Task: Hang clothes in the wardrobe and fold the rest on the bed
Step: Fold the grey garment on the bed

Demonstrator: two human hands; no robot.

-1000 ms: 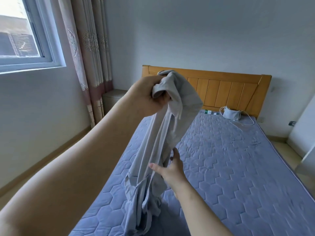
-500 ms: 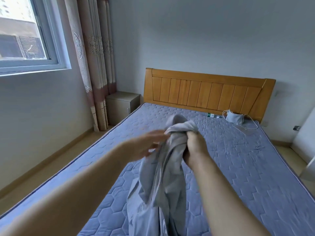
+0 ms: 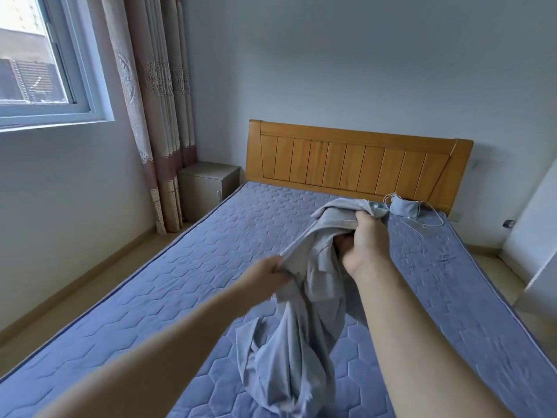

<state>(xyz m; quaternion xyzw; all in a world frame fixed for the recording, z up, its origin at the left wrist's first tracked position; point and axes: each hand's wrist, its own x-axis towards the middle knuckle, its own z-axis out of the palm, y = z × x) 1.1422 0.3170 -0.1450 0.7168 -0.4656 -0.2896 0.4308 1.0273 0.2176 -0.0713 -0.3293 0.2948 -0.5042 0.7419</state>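
Observation:
A light grey garment (image 3: 289, 336) hangs crumpled between my two hands above the bed (image 3: 211, 267). My right hand (image 3: 366, 239) grips its bunched top edge, fingers curled into the cloth. My left hand (image 3: 266, 274) pinches a hem lower down and to the left, and the cloth is stretched taut between the hands. The garment's lower part rests in folds on the blue quilted mattress near me. No wardrobe is in view.
A wooden headboard (image 3: 358, 164) stands at the far end. A small grey pouch with white cords (image 3: 405, 208) lies by it. A bedside cabinet (image 3: 208, 185) and curtains (image 3: 156, 116) are at the left; a white panel (image 3: 536, 236) stands at the right.
A second ago my left hand held the garment high while the right touched it lower. Now the right grips the top, the left pinches a hem, and the two have moved apart.

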